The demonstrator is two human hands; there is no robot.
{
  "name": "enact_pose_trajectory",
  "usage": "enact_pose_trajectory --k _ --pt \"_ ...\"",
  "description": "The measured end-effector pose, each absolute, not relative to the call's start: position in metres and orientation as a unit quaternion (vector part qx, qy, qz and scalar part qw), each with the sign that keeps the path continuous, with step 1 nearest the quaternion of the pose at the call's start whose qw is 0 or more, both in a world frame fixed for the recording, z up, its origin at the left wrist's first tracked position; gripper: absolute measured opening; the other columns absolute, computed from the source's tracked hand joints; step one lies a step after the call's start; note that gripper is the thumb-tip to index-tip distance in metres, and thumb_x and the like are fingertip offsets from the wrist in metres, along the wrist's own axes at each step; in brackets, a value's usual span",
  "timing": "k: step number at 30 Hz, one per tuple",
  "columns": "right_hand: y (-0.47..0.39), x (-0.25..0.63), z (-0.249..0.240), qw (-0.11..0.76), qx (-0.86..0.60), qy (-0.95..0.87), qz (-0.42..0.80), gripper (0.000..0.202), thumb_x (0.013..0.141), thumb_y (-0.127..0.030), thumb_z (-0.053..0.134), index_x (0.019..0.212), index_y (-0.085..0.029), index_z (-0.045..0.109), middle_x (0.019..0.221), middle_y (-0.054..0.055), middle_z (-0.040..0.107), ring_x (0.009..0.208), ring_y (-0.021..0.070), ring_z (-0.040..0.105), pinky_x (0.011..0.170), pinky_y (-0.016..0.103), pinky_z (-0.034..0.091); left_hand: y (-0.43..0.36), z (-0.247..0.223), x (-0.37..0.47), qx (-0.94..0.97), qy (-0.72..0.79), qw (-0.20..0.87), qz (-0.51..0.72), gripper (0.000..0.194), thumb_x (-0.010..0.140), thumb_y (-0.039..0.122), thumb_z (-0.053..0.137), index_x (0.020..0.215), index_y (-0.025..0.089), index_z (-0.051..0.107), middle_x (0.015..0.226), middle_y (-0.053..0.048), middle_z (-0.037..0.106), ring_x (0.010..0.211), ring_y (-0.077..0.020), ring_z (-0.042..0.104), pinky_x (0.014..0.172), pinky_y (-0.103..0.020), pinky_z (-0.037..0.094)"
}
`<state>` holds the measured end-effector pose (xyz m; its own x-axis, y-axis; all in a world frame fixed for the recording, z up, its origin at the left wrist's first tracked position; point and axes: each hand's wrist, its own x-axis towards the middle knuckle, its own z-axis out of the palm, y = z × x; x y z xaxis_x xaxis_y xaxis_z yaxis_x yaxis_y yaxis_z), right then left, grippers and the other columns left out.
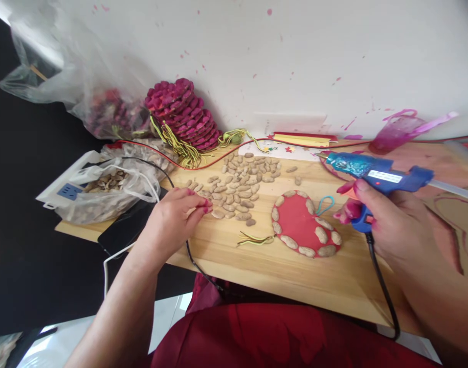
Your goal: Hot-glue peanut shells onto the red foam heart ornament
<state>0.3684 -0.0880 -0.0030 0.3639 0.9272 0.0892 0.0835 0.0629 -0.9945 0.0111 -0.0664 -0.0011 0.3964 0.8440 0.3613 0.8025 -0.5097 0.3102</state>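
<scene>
Fingers (198,202) of my left hand (168,217): tips together, at the near left edge of the loose peanuts (243,194); whether a peanut is pinched between them, I cannot tell. Fingers of my right hand (395,225): clamped around the handle of the blue hot glue gun (379,174), its nozzle pointing left, above the table. Position of the red heart (295,220): flat on the wooden table (218,255), between my hands, right of the left fingertips and apart from them, left of the right hand and near it. Peanuts line its rim; one sits slightly inward near the right end. Blue loop (326,205) at the notch, yellow-and-dark tassel (257,238) at the opposite end. Farther back, left: stack of magenta peanut-covered pieces (183,112), leaning near the white wall (234,56). Far left: plastic bag (114,202) of peanuts beside a white power strip (70,184).
</scene>
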Motion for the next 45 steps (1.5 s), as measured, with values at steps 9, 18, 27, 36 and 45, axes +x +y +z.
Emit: enact_pose_trajectory --k 9,18,27,36,45 --pt "-0.089 0.367 -0.004 0.587 -0.583 -0.419 0.375 0.033 0.082 -0.050 0.080 0.077 -0.019 0.071 0.056 -0.002 0.058 0.047 0.0111 0.054 0.048 0.025 0.048 -0.064 -0.010 0.016 0.868 0.450 0.042 0.203 0.018 0.095 0.024 0.057 0.094 0.021 0.075 0.095 -0.005 0.076 0.093 -0.0237 0.068 0.094 -0.042 0.055" --pt "-0.090 0.368 0.000 0.581 -0.565 -0.421 0.407 0.041 0.079 -0.057 0.079 0.077 -0.019 0.065 0.054 -0.004 0.057 0.044 0.0103 0.055 0.044 0.023 0.045 -0.057 -0.022 0.006 0.882 0.422 0.016 0.210 0.019 0.099 0.037 0.055 0.094 0.030 0.071 0.091 -0.001 0.078 0.088 -0.0267 0.072 0.097 -0.050 0.054" --pt "-0.087 0.366 -0.005 0.589 -0.540 -0.381 0.464 0.044 0.076 -0.060 0.081 0.076 -0.020 0.065 0.053 -0.006 0.054 0.042 0.0098 0.052 0.042 0.023 0.045 -0.052 0.017 0.054 0.857 0.462 0.040 0.224 0.024 0.094 0.051 0.057 0.091 0.033 0.073 0.092 -0.001 0.076 0.086 -0.0256 0.069 0.078 -0.042 0.057" --pt "-0.083 0.367 -0.014 0.578 -0.548 -0.361 0.485 0.042 0.078 -0.060 0.078 0.072 -0.020 0.064 0.050 -0.005 0.054 0.040 0.0106 0.052 0.040 0.023 0.044 -0.037 0.015 0.176 0.906 0.407 0.004 0.116 0.015 0.089 0.023 0.061 0.085 0.019 0.074 0.083 -0.008 0.070 0.083 -0.0272 0.065 0.080 -0.042 0.053" --pt "-0.084 0.366 -0.014 0.567 -0.544 -0.364 0.500 0.042 0.081 -0.059 0.075 0.071 -0.021 0.063 0.049 -0.005 0.055 0.039 0.0107 0.052 0.039 0.022 0.042 -0.033 0.004 0.188 0.895 0.438 0.008 0.089 0.017 0.091 0.025 0.060 0.089 0.017 0.074 0.087 -0.010 0.070 0.088 -0.0288 0.066 0.082 -0.041 0.053"
